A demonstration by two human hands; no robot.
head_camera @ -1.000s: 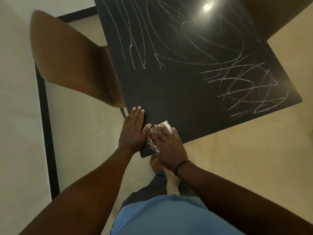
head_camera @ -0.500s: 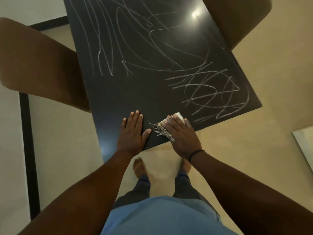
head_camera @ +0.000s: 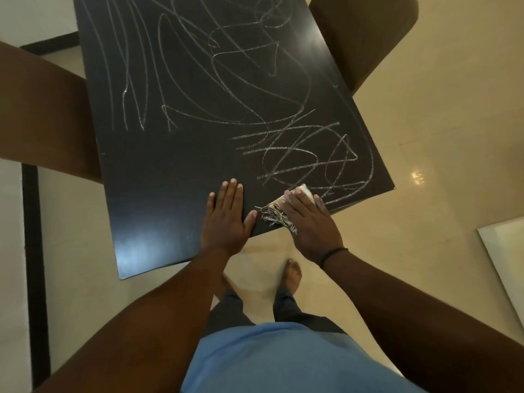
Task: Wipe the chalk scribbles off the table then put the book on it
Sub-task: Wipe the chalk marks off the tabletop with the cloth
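A black table (head_camera: 175,165) carries white chalk scribbles (head_camera: 297,154) over its far and right parts. My left hand (head_camera: 226,219) lies flat on the near edge, fingers straight. My right hand (head_camera: 309,222) presses a small frayed whitish cloth (head_camera: 279,211) flat against the table near its near right corner, at the edge of the scribbles. The near left part of the tabletop shows no chalk. No book is in view.
A brown chair (head_camera: 42,114) stands at the table's left side and another brown chair (head_camera: 365,32) at its far right. A white panel (head_camera: 507,251) lies on the tiled floor at right. My bare feet (head_camera: 292,273) stand just below the table edge.
My right hand has slid the cloth to the right along the near edge toward the scribbles. My left hand stays flat on the table; the view has shifted left to right.
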